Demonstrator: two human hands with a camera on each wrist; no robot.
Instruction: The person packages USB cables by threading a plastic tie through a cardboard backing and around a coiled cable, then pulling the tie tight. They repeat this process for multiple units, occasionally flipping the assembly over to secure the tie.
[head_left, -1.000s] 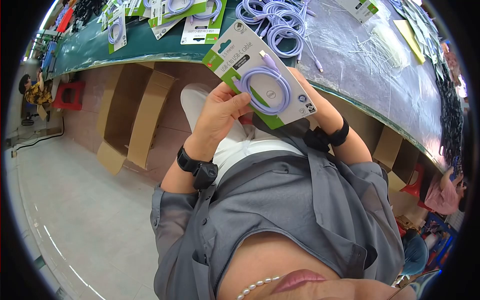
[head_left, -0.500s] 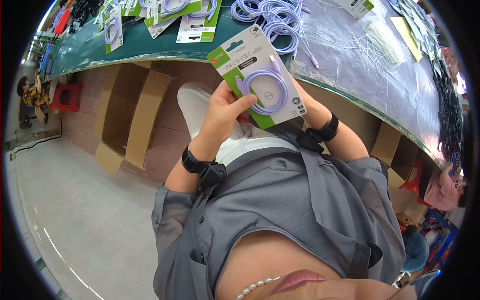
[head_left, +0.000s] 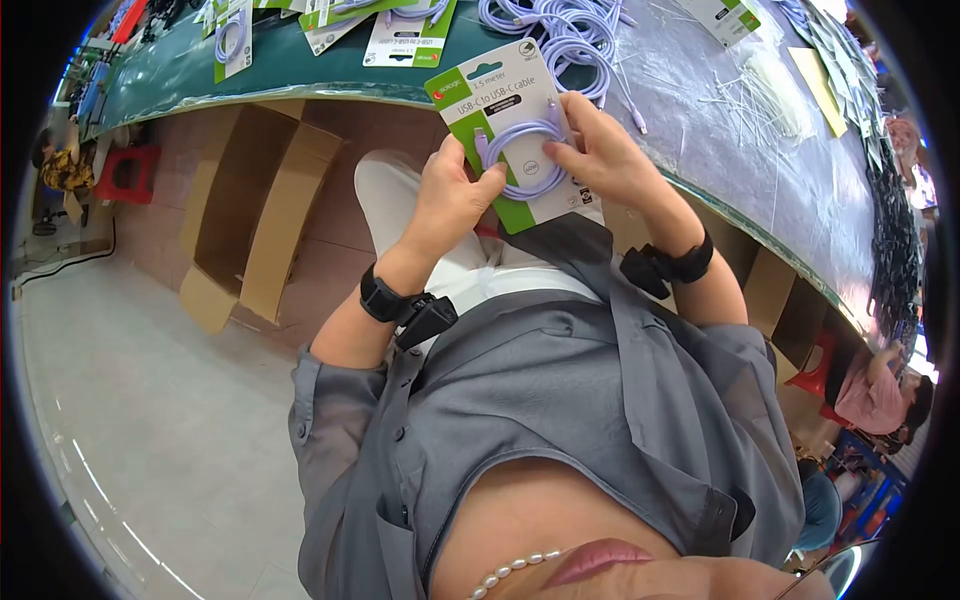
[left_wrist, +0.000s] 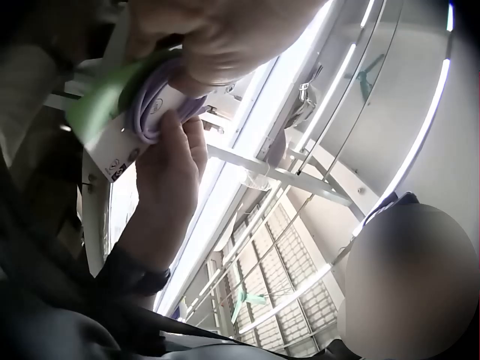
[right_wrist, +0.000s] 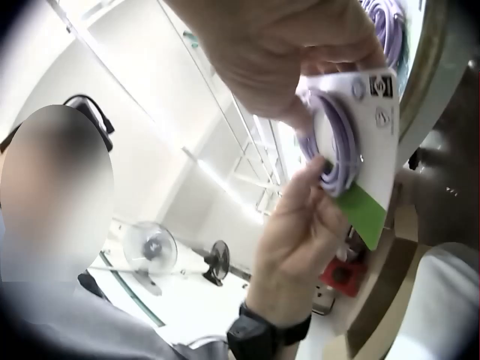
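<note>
Purple loose cables [head_left: 570, 45] lie in a heap on the green tabletop [head_left: 180, 82], with more packed cable cards [head_left: 402, 47] to the left. Over the lap, near the tabletop's edge, is one white and green USB-C cable card [head_left: 508, 118] with a coiled purple cable [head_left: 535, 190]. Left hand [head_left: 448, 203] and right hand [head_left: 613, 155] pinch its two sides, fingers bent closed, thumbs on the coil.

Lilac cable [right_wrist: 346, 142], card [head_left: 500, 108] — white and green
</note>
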